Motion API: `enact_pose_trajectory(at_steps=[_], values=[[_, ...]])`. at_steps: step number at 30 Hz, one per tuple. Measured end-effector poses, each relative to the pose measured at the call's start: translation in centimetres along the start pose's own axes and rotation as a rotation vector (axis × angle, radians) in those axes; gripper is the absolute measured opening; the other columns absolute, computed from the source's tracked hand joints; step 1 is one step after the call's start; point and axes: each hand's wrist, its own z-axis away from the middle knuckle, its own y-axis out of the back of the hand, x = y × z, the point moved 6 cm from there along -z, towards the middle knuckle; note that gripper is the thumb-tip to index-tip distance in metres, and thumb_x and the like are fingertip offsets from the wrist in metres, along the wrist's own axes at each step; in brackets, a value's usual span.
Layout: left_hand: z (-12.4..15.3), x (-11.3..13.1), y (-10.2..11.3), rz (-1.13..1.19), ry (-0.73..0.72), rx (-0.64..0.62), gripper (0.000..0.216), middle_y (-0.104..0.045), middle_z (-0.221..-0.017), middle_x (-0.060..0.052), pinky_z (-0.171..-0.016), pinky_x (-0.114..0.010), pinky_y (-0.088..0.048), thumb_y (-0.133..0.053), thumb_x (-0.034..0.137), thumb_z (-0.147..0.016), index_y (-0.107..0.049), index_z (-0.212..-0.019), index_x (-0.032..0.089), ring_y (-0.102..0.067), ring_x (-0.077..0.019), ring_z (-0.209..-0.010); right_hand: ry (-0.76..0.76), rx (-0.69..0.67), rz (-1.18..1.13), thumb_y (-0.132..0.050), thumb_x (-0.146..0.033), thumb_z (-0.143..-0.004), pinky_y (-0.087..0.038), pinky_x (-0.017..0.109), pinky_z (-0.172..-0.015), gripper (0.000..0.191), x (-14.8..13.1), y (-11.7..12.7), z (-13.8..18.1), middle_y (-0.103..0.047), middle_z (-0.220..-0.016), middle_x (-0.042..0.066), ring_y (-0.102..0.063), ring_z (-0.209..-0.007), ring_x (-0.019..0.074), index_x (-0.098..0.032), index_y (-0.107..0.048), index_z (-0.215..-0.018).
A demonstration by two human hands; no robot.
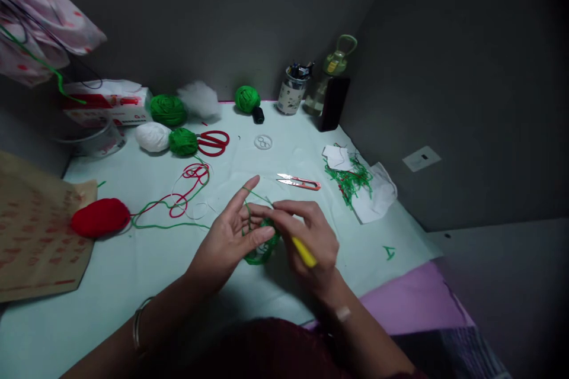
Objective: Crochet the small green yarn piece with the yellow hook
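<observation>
- Grey walls [267, 18] stand behind and to the right of a pale-covered table [146, 266].
- Left hand [235, 231]: thumb and fingers pinch green crochet work [258, 257], with a green yarn strand [255, 193] crossing the raised index finger.
- Right hand [313, 240]: closed round a yellow-handled crochet hook [304, 251], just beside the left.
- Crochet work sits between both hands, toward the table's near side.
- Beyond the hands lie orange-handled thread snips [306, 183] and red-handled scissors [214, 143].

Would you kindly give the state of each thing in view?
Left hand: pinching green yarn work
Right hand: gripping yellow handle
Snips: open
Red-handled scissors: blades hidden, cannot tell
Bottle: upright, lid on
Pen holder: upright, filled
Phone: upright, dark
Red yarn: wound, strand trailing
Green yarn balls: wound
</observation>
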Motion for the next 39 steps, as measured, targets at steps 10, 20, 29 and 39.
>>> enact_pose_trajectory(at_steps=[10,20,29,39], values=[[-0.2,0.7,1.3,0.326,0.13,0.063,0.059,-0.07,-0.097,-0.005,-0.084,-0.026,-0.047,-0.073,0.014,-0.084,-0.058,-0.141,0.018,-0.063,-0.0149,-0.088,-0.422,0.318,-0.599,-0.057,-0.023,-0.096,-0.051,0.025,-0.056,0.018,3.8,2.7,-0.8,-0.068,-0.082,0.002,-0.06,-0.065,0.0112,-0.024,-0.074,-0.091],[-0.2,0.2,0.8,0.161,0.063,-0.016,0.021,-0.068,-0.097,-0.004,-0.079,-0.025,-0.044,-0.073,0.028,-0.089,-0.073,-0.108,0.02,-0.059,-0.0146,-0.087,-0.355,0.161,-0.586,-0.062,-0.02,-0.096,-0.052,0.029,-0.066,0.017,2.6,0.6,-0.4,-0.071,-0.087,0.001,-0.063,-0.073,0.0126,-0.026,-0.077,-0.099],[0.0,0.3,0.7,0.153,0.071,-0.037,0.018,-0.067,-0.096,-0.003,-0.08,-0.024,-0.042,-0.071,0.028,-0.09,-0.072,-0.107,0.021,-0.057,-0.0133,-0.086,-0.372,0.156,-0.559,-0.062,-0.019,-0.096,-0.053,0.03,-0.066,0.018,2.7,0.5,-0.6,-0.069,-0.089,0.0,-0.064,-0.073,0.0125,-0.027,-0.077,-0.1],[-0.1,0.5,0.9,-0.01,0.001,-0.049,0.019,-0.063,-0.094,-0.002,-0.077,-0.026,-0.041,-0.072,0.03,-0.089,-0.072,-0.107,0.023,-0.055,-0.0139,-0.086,-0.255,0.064,-0.399,-0.059,-0.014,-0.096,-0.051,0.033,-0.071,0.019,1.4,1.2,-1.2,-0.071,-0.087,0.001,-0.064,-0.078,0.0147,-0.024,-0.076,-0.099]])
